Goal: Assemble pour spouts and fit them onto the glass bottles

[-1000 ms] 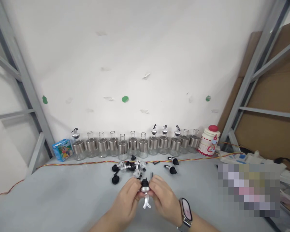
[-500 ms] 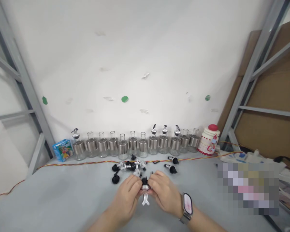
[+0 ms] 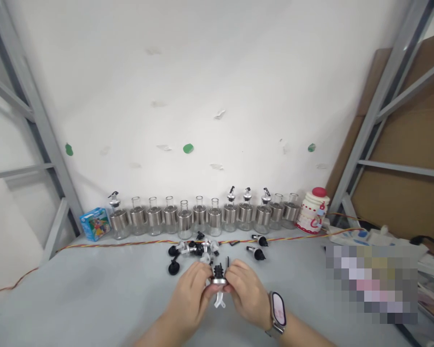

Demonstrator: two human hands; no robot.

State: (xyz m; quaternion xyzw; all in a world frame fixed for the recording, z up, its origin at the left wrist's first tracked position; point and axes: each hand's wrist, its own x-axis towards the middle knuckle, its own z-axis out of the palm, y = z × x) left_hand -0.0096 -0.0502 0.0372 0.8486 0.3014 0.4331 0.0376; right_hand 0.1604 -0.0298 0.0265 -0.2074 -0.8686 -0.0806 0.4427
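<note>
Both my hands meet at the front middle of the table around a bottle pour spout (image 3: 219, 280). Its black ribbed stopper points away from me, and its clear spout hangs toward me below a silver collar. My left hand (image 3: 191, 295) pinches the collar from the left. My right hand (image 3: 246, 292), wearing a watch (image 3: 278, 308) at the wrist, grips the collar's right side. A thin black piece (image 3: 227, 261) sticks up by the right fingers; whether they hold it is unclear. Just beyond lies a pile of loose spout parts (image 3: 198, 248), with a black stopper (image 3: 173, 267) beside it.
Glass bottles (image 3: 184, 221) with metal sleeves line the wall, several topped with spouts. Two assembled spouts (image 3: 256, 253) lie right of the pile. A blue box (image 3: 95, 224) and a white-red jar (image 3: 313, 212) flank the row. A twisted cable (image 3: 130, 244) crosses the table.
My fingers have drawn back a little from the stopper, so more of its black ribs shows. Both hands still hold the pour spout. The view has shifted slightly.
</note>
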